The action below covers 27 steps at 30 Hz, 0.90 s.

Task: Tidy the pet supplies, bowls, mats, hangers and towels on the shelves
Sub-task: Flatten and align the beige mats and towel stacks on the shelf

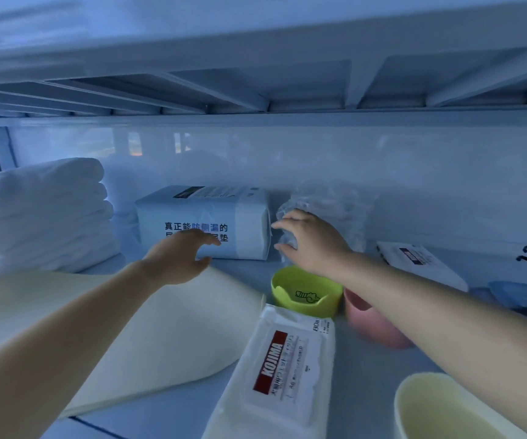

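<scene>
**Shelf (161, 416) half tidied**
The mat (167, 331) lies askew in front and towels (44, 213) stand stacked left; wipes (281, 369) and bowls (306, 299) look unsorted. Left hand (176, 258) hovers open by the pad pack (205, 217); right hand (313, 245) grips the clear bag (335, 207).

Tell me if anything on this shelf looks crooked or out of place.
The KOJIMA wipes pack at the front lies diagonally against the edge of the cream mat. The green bowl, pink bowl and pale yellow bowl sit apart, unstacked.
</scene>
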Each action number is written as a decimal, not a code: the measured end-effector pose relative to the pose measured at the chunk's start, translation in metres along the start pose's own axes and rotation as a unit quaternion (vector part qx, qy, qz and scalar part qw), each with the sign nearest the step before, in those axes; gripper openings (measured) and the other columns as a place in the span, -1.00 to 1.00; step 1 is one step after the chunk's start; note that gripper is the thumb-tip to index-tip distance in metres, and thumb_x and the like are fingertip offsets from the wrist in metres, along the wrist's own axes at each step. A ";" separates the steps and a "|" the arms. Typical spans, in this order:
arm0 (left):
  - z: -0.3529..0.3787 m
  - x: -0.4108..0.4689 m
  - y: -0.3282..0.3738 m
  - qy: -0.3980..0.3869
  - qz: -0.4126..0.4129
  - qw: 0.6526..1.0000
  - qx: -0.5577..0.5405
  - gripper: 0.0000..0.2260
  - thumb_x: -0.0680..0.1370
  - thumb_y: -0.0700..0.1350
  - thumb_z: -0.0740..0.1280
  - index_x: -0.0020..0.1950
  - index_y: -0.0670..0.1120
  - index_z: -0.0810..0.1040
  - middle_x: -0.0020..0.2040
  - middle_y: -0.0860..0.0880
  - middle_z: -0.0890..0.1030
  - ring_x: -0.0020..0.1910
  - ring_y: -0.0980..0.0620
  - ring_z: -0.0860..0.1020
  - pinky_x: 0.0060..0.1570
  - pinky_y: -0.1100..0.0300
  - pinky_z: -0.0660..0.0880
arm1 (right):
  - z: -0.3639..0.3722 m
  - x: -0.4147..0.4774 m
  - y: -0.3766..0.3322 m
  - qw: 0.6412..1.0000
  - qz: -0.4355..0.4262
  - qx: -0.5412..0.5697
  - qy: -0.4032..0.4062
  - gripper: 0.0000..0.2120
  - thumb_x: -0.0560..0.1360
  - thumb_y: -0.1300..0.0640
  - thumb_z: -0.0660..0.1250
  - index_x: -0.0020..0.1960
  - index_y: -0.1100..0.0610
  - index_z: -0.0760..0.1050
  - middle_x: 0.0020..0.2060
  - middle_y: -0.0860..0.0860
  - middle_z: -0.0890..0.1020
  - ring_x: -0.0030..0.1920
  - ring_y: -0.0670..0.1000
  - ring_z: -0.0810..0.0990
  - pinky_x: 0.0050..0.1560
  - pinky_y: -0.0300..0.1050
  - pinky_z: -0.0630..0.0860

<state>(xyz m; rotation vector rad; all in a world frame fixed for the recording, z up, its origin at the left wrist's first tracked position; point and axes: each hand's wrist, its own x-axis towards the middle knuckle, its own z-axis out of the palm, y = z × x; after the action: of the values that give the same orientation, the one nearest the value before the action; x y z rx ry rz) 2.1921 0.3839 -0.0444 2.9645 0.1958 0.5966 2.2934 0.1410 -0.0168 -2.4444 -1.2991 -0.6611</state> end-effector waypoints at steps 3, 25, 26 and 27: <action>0.000 -0.002 -0.027 -0.014 0.000 1.000 -0.005 -0.67 0.51 -0.06 0.28 0.26 0.15 0.47 0.29 0.07 0.49 0.27 0.05 0.45 0.23 0.06 0.42 | 0.009 0.018 -0.022 1.000 0.008 0.015 0.000 -0.64 0.49 0.02 0.32 0.27 0.05 0.46 0.22 -0.01 0.48 0.21 0.05 0.45 0.17 -0.09 0.41; -0.020 0.062 -0.222 0.078 -0.018 0.996 0.027 -0.49 0.48 -0.11 0.31 0.40 -0.02 0.24 0.32 -0.04 0.36 0.20 -0.12 0.44 -0.03 0.02 0.46 | 0.096 0.151 -0.134 0.994 0.084 -0.040 -0.055 -0.57 0.51 0.06 0.31 0.36 0.01 0.35 0.32 -0.01 0.33 0.34 0.02 0.29 0.16 -0.05 0.41; -0.017 0.065 -0.224 0.065 -0.021 0.997 0.028 -0.48 0.49 -0.11 0.30 0.42 -0.04 0.22 0.32 -0.06 0.36 0.19 -0.14 0.45 -0.02 0.00 0.46 | 0.103 0.155 -0.138 0.994 0.088 -0.040 -0.053 -0.53 0.51 0.07 0.31 0.39 0.00 0.31 0.39 0.01 0.26 0.40 0.02 0.23 0.22 -0.02 0.40; -0.015 0.069 -0.227 0.051 -0.022 0.998 0.029 -0.49 0.49 -0.11 0.29 0.41 -0.05 0.22 0.30 -0.07 0.38 0.17 -0.16 0.47 -0.02 0.00 0.47 | 0.110 0.159 -0.141 0.994 0.091 -0.044 -0.052 -0.47 0.50 0.07 0.32 0.43 0.00 0.25 0.45 0.02 0.18 0.44 0.03 0.15 0.27 0.00 0.36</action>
<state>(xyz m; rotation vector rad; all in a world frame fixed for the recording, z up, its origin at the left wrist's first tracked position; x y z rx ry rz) 2.2255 0.6184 -0.0356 2.9787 0.2905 0.7498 2.2814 0.3798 -0.0211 -2.6597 -1.0873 -0.5612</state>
